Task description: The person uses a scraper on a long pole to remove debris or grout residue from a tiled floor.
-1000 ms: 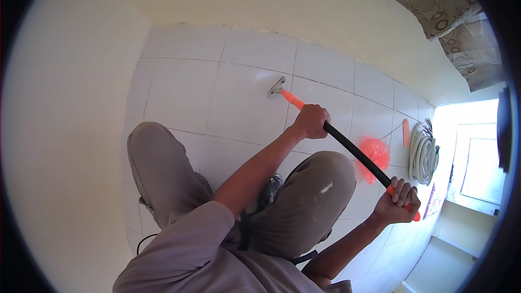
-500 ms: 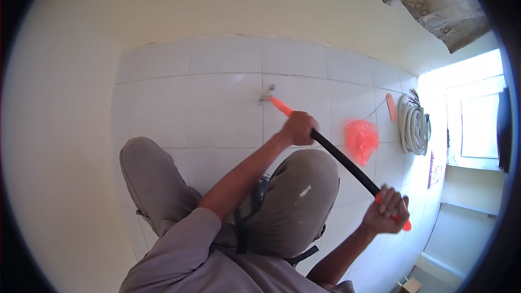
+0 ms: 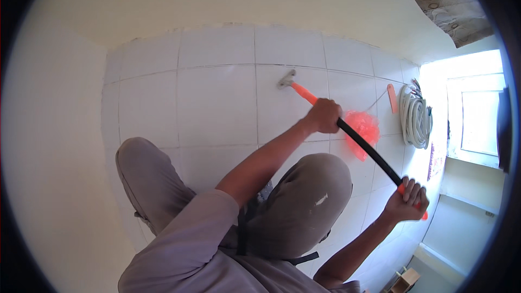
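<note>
A long-handled scraper (image 3: 372,153) slants across the white floor tiles (image 3: 217,103), its black shaft ending in orange grips. Around its forward orange part, close behind the metal head, my left hand (image 3: 325,115) is closed. My right hand (image 3: 406,202) wraps the rear orange grip, whose tip pokes out past the fingers. The small metal head lies at the tiles, just below a grout line; whether its edge touches them I cannot tell. Both my knees, in grey-brown trousers, are bent below the tool.
A crumpled translucent red plastic bag (image 3: 362,130) lies right of the shaft, partly behind it. Beyond it are a flat orange piece (image 3: 392,98) and a coil of white cable (image 3: 415,116). Cream walls border the tiles; patterned curtains (image 3: 439,5) hang at upper right. A wooden box (image 3: 406,281) stands lower right.
The scraper has shifted right and a little farther away, its head crossing from one tile's edge onto the tile to the right. Both hands moved right with it, keeping their grip.
</note>
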`<state>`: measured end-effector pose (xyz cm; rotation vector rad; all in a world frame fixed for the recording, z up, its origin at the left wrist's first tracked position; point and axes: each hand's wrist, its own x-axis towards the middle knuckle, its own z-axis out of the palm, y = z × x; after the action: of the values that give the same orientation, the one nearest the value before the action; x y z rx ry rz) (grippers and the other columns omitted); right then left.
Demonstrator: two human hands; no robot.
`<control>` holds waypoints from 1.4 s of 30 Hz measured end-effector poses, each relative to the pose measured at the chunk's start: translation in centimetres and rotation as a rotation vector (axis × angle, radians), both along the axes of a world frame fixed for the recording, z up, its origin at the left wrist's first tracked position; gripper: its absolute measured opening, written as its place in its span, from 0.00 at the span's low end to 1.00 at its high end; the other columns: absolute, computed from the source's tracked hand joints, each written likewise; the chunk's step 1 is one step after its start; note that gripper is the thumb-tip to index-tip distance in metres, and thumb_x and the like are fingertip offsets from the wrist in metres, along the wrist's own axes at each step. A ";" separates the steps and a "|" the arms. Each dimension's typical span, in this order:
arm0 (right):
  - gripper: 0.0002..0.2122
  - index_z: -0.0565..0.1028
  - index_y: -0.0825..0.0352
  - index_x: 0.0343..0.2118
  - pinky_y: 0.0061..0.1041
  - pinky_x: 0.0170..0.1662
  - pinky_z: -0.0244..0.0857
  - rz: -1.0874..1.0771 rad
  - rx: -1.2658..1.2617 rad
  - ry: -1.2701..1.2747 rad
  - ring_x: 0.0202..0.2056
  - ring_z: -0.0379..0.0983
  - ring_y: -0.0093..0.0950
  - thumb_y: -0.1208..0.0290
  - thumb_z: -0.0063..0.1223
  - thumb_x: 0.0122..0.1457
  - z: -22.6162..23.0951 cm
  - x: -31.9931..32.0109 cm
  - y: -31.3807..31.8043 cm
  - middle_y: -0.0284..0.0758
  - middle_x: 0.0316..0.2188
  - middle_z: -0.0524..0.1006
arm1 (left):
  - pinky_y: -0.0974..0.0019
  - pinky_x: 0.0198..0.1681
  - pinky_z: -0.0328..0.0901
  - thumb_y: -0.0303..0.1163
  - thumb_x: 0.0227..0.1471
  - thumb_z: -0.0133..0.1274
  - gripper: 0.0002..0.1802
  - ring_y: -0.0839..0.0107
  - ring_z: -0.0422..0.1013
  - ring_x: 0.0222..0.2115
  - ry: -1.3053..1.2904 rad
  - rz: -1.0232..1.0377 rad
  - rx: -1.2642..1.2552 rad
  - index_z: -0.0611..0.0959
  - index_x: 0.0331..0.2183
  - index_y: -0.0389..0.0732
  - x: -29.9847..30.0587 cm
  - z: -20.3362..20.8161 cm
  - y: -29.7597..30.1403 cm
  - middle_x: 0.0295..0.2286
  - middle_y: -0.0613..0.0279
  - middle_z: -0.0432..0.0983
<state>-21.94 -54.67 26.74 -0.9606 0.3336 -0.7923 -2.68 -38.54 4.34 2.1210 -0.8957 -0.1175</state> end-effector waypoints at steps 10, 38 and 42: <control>0.15 0.53 0.54 0.13 0.25 0.32 0.56 0.045 0.006 0.000 0.13 0.49 0.19 0.74 0.43 0.51 0.9 1.4 -0.1 0.24 0.07 0.52 | 0.52 0.31 0.68 0.31 0.26 0.54 0.03 0.51 0.74 0.24 0.109 0.053 -0.010 0.81 0.14 0.45 -0.7 0.4 1.1 0.17 0.56 0.76; 0.15 0.53 0.54 0.13 0.23 0.30 0.54 0.071 0.066 0.046 0.13 0.49 0.18 0.72 0.43 0.52 -2.0 3.6 4.8 0.24 0.08 0.51 | 0.54 0.30 0.69 0.29 0.26 0.54 0.07 0.55 0.76 0.25 0.170 0.150 0.087 0.84 0.17 0.49 0.4 0.0 8.9 0.19 0.60 0.78; 0.15 0.54 0.54 0.13 0.25 0.32 0.55 0.083 0.000 -0.110 0.13 0.49 0.19 0.72 0.43 0.51 -1.7 -0.5 5.0 0.25 0.07 0.52 | 0.53 0.29 0.67 0.31 0.25 0.55 0.04 0.54 0.74 0.23 0.062 0.056 0.031 0.81 0.15 0.48 -0.8 0.0 7.0 0.16 0.60 0.76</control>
<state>-22.49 -49.68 25.04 -0.9215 0.1970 -0.7657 -3.44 -31.56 4.38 2.1572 -0.8027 -0.1684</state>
